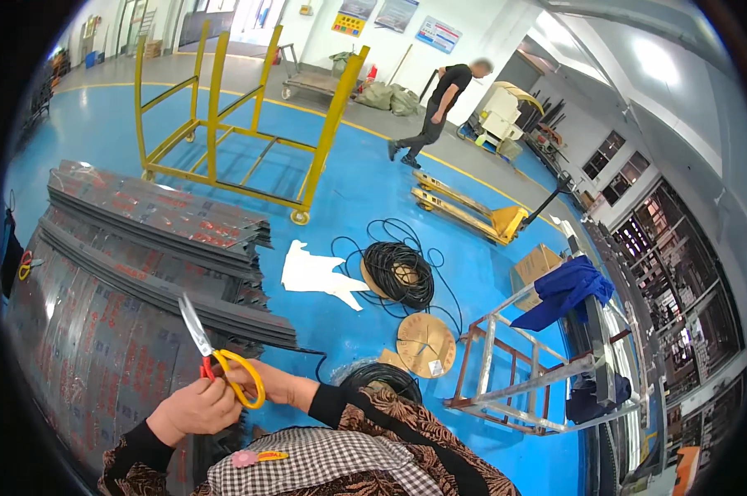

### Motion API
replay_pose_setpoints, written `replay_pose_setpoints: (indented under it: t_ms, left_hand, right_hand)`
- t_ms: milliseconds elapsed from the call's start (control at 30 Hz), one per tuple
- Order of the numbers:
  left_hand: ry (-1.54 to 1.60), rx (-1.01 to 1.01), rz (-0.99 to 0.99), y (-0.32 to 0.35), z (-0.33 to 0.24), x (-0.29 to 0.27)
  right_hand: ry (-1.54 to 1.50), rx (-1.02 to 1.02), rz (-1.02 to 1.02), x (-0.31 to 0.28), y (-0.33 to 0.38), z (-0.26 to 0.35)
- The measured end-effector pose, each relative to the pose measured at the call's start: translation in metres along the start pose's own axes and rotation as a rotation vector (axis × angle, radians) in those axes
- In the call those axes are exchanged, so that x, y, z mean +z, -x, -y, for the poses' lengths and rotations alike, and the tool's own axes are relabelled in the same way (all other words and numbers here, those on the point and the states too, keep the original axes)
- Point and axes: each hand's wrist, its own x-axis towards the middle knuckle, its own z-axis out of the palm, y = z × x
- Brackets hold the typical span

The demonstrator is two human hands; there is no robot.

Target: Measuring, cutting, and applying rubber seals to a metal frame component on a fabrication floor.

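A pair of scissors [196, 329] with metal blades pointing up and away is held above a stack of grey profiles [101, 331]. One handle loop is yellow; red shows beside it. My right hand [268, 383] is closed at the yellow loop, its fingers partly hidden behind it. My left hand [198, 407] is pinched closed at the red part, close against the right hand. Long dark-grey profiles in printed film [154, 207] lie beyond the hands. A black cord [311, 351] runs from the stack's end toward a black coil [382, 379].
Ahead stand a yellow frame cart [216, 157] and a yellow pallet jack [473, 211]. A white garment [316, 274], a large black coil [398, 273] and a cardboard disc [425, 343] lie on the blue floor. At right is a metal rack [506, 372] with blue cloth [572, 289]. A person [440, 107] walks beyond.
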Motion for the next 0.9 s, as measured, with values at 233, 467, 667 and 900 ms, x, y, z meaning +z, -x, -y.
replay_pose_setpoints:
  t_ms: [233, 467, 667, 900]
  left_hand:
    - [0.048, 0.202, -0.085, -0.105, -0.036, 0.013]
    - [0.2, 0.458, -0.176, -0.204, -0.086, 0.059]
    - [0.293, 0.532, -0.197, -0.248, -0.109, 0.083]
    - [0.394, 0.679, -0.17, -0.26, -0.123, 0.113]
  right_hand:
    - [-0.171, -0.196, -0.101, -0.046, 0.101, -0.026]
    - [-0.474, -0.416, -0.009, -0.108, 0.21, -0.037]
    - [-0.53, -0.563, -0.185, -0.127, 0.266, -0.055]
    - [-0.379, -0.594, -0.398, -0.146, 0.266, -0.075]
